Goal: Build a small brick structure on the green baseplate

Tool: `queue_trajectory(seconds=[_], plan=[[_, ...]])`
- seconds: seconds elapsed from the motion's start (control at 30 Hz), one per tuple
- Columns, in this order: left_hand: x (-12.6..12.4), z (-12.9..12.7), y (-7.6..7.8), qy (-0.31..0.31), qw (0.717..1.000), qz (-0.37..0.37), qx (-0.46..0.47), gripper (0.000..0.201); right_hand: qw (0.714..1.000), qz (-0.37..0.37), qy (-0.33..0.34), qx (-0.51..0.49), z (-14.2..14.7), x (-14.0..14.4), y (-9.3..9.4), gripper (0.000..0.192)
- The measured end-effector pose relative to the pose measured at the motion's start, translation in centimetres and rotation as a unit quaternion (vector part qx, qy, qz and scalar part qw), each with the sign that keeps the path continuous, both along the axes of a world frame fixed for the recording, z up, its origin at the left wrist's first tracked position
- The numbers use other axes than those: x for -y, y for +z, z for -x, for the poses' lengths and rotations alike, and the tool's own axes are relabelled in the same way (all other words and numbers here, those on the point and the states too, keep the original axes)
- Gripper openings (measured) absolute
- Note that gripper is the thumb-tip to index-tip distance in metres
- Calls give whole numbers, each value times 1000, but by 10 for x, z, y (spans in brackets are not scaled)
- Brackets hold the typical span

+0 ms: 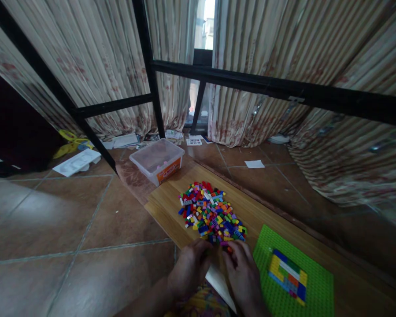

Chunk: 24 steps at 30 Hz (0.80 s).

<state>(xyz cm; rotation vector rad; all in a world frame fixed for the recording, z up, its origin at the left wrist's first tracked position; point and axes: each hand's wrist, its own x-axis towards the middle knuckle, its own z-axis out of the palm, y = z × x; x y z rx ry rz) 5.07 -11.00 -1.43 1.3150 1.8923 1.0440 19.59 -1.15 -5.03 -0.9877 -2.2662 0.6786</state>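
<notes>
Both hands meet at the near edge of the brick pile point(212, 212) on the wooden board point(166, 207) — the left hand point(188, 269) and right hand point(242, 273) curled with fingertips together, pinching what looks like a small red brick, too small to be sure. The pile's long axis runs from far-left to near-right. A green baseplate point(312, 281) lies just right — its brick patch slants the same way.

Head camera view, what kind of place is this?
Probably a room in a home: tiled floor, long striped curtains over a window, and a heap of toy bricks on a wooden board.
</notes>
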Motion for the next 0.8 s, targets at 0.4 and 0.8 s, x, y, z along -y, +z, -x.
queue_trajectory(seconds=[0.4,0.8], plan=[[2,-1,-7,40,981,-17,188,23,997,-40,-26,-64,-8,11,10,20],[-1,-10,23,-5,924,-18,381,34,994,14,61,-87,-6,24,20,21]])
